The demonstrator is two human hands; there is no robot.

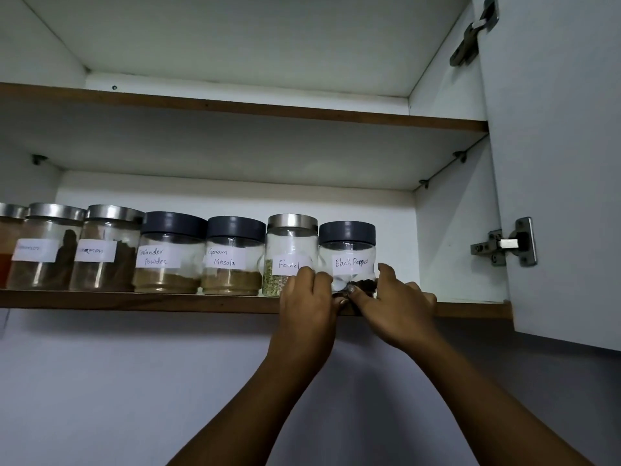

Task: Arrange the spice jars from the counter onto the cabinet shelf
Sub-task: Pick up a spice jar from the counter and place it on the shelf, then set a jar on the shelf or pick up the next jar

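A row of labelled glass spice jars stands on the lower cabinet shelf (134, 301). The rightmost is the Black Pepper jar (347, 250) with a dark lid. My left hand (309, 301) grips its lower left side and my right hand (395, 304) grips its lower right side, thumbs meeting at its base. To its left stand the Fennel jar (290, 243) with a steel lid, the Garam Masala jar (233, 257) and the Coriander Powder jar (169, 253). My left hand covers part of the Fennel jar's base.
Further left are steel-lidded jars (104, 247) with blurred labels. The upper shelf (268, 112) holds nothing. The open cabinet door (564, 163) with hinges (507, 243) stands at the right. Free shelf space lies right of the Black Pepper jar.
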